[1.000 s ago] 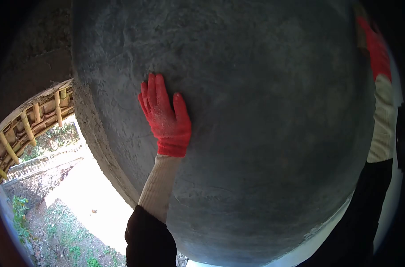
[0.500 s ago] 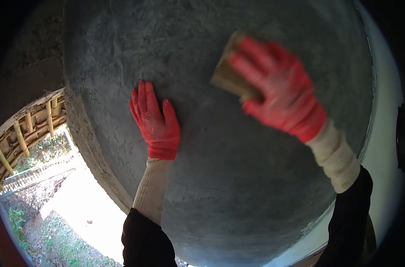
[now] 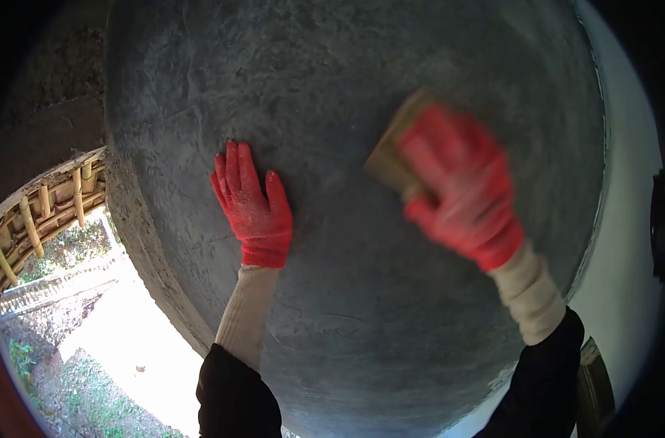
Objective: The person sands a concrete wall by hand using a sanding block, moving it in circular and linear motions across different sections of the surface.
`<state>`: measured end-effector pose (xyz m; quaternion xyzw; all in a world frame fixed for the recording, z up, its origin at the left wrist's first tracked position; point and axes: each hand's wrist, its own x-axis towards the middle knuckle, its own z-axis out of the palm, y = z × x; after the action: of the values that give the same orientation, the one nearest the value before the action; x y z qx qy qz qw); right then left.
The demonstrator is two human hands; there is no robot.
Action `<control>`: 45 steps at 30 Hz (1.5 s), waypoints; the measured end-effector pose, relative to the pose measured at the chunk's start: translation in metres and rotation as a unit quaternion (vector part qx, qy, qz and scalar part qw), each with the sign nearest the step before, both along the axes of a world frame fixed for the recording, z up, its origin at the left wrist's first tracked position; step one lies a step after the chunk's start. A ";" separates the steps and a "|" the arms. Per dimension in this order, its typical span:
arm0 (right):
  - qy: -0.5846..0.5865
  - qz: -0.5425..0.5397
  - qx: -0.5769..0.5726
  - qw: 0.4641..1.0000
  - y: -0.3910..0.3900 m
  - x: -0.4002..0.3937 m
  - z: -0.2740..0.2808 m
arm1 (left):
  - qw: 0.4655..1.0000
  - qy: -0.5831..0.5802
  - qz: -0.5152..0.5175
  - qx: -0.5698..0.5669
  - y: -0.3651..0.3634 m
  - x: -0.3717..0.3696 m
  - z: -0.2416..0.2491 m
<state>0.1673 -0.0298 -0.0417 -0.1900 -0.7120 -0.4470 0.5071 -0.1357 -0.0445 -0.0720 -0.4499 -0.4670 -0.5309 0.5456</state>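
A dark grey plastered surface (image 3: 332, 292), smooth in the middle and mottled higher up, fills most of the view. My left hand (image 3: 255, 208), in a red coated glove, lies flat against it with the fingers pointing up and the thumb apart. To its right, my right hand (image 3: 467, 186) wears a matching glove, blurred by motion. Its fingers are wrapped over a brown rectangular block (image 3: 393, 157), which is tilted and held over the grey surface. The palm and fingers cover the block's right part.
A rough, broken edge (image 3: 146, 241) bounds the grey surface on the left. Beyond it are bamboo poles under a tiled roof edge (image 3: 33, 219) and bright sunlit ground (image 3: 120, 336). A pale wall (image 3: 624, 219) runs down the right side.
My right hand has moved down with the block, and its forearm has shifted down and left. My left hand stays flat in its place on the surface.
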 end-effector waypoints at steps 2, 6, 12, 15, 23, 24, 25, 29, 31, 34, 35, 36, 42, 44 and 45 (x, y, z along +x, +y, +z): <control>-0.160 0.042 -0.023 0.986 -0.005 -0.022 -0.023 | 1.000 0.001 -0.002 -0.005 -0.001 -0.001 -0.002; 0.017 0.014 0.008 1.000 0.005 0.030 0.006 | 1.000 0.006 -0.002 -0.003 0.000 -0.002 0.001; 0.460 0.089 -0.058 0.881 0.094 0.184 0.057 | 1.000 -0.002 0.002 -0.005 -0.002 0.000 0.000; 0.438 -0.042 0.003 0.898 0.091 0.162 0.036 | 1.000 0.002 0.005 0.001 0.000 0.000 0.000; -0.165 0.099 -0.063 0.979 0.002 -0.003 -0.082 | 1.000 0.022 0.019 -0.005 -0.001 -0.002 0.000; -0.101 0.047 -0.074 0.991 -0.003 0.014 -0.068 | 0.999 0.021 0.027 -0.005 -0.001 -0.004 -0.001; -0.040 -0.004 -0.085 0.996 -0.004 0.033 -0.055 | 0.999 0.022 0.027 -0.001 -0.001 -0.004 -0.001; 0.285 0.025 0.005 0.958 0.060 0.142 -0.005 | 1.000 0.016 0.022 -0.007 -0.003 -0.002 -0.001; 0.366 0.020 -0.013 0.930 0.073 0.175 0.002 | 1.000 0.012 0.020 -0.007 -0.002 -0.002 -0.002; 0.472 -0.003 -0.057 0.880 0.075 0.173 -0.014 | 1.000 0.015 0.001 -0.003 0.000 -0.003 -0.001; 0.390 -0.058 0.007 0.919 0.067 0.145 -0.035 | 1.000 0.016 0.004 -0.001 0.000 -0.003 -0.001; 0.323 -0.049 -0.004 0.945 0.044 0.109 -0.051 | 1.000 0.017 0.007 0.000 0.000 -0.003 -0.001; -0.018 0.023 -0.106 0.994 -0.002 0.038 -0.115 | 0.999 0.022 0.024 -0.009 0.000 -0.006 0.001; 0.094 -0.023 -0.130 0.987 0.004 0.072 -0.099 | 0.999 0.026 0.021 -0.002 -0.003 -0.004 0.002; 0.185 -0.031 -0.086 0.978 0.019 0.093 -0.096 | 0.999 0.029 0.017 0.000 -0.005 -0.002 -0.001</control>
<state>0.2607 -0.0111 -0.1373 -0.3345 -0.6355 -0.3567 0.5976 -0.1379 -0.0499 -0.0727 -0.4569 -0.4585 -0.5084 0.5679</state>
